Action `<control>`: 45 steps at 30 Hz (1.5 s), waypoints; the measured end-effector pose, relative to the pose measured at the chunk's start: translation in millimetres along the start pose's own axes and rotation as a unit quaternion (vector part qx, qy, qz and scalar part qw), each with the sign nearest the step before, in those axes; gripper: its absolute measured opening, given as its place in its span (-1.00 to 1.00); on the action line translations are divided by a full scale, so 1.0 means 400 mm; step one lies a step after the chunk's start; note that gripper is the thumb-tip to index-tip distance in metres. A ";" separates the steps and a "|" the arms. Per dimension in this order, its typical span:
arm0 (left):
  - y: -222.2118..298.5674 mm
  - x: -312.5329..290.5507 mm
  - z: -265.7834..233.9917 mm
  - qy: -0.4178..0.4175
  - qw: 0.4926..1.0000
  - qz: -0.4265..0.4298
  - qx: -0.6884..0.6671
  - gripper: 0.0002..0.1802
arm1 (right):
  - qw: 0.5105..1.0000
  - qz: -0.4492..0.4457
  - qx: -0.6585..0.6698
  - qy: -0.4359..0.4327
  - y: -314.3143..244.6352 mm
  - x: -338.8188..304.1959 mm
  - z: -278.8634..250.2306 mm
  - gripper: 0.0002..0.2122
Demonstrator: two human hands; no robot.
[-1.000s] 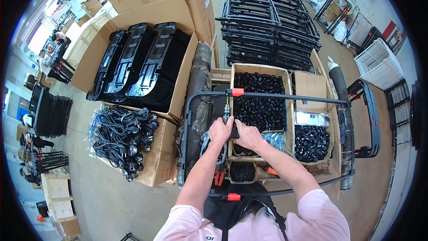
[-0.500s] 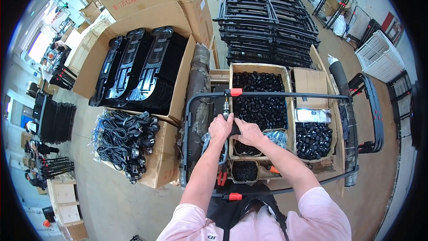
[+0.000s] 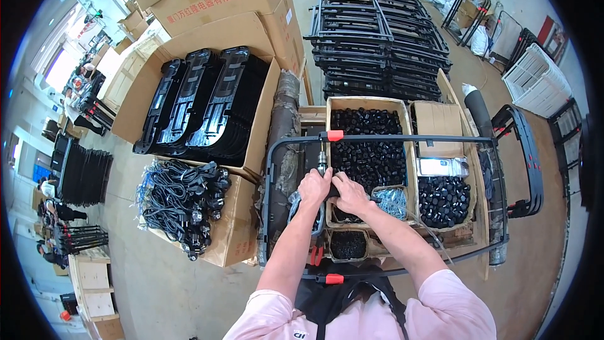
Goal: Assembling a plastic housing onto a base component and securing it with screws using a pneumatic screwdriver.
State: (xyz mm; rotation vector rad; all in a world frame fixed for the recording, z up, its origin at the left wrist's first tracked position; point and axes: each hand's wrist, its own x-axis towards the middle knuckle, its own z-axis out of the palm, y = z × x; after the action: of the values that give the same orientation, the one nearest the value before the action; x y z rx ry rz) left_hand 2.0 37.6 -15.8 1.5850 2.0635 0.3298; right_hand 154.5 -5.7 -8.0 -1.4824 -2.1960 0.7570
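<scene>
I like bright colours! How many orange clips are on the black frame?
2: one orange clip on the far bar above the hands, one orange clip on the near bar by the person's chest. Others may be hidden.

At centre frame I see a black tubular frame point(image 3: 402, 140) marked by orange-red clips point(image 3: 335, 135). My sleeves point(image 3: 453, 302) at the lower edge are pale pink. The cardboard boxes point(image 3: 214, 0) at upper left are plain brown; black moulded panels point(image 3: 207, 104) fill one, black small parts point(image 3: 368, 145) another. At lower left, the cable bundles point(image 3: 182, 198) are black.
</scene>
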 end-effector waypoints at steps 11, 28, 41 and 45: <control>0.008 -0.045 -0.008 0.026 0.999 0.017 -0.011 -0.29 | 1.000 0.002 -0.012 -0.003 0.001 -0.038 0.003 -0.49; 0.083 -0.094 0.044 0.052 0.996 0.068 -0.013 -0.36 | 0.999 0.016 -0.051 0.002 0.076 -0.082 -0.049 -0.34; 0.077 -0.053 0.055 0.067 0.995 0.074 -0.004 -0.40 | 0.999 0.018 -0.028 -0.016 0.098 -0.062 -0.047 -0.30; 0.092 -0.045 0.049 0.042 0.998 0.052 -0.010 -0.37 | 1.000 0.014 -0.018 -0.005 0.117 -0.054 -0.038 -0.27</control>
State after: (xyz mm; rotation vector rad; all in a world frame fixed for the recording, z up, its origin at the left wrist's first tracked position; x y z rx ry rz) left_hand 46.3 28.7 -9.7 1.6972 2.0359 0.4615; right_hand 205.1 -8.6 -25.6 -1.5331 -2.2113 0.7383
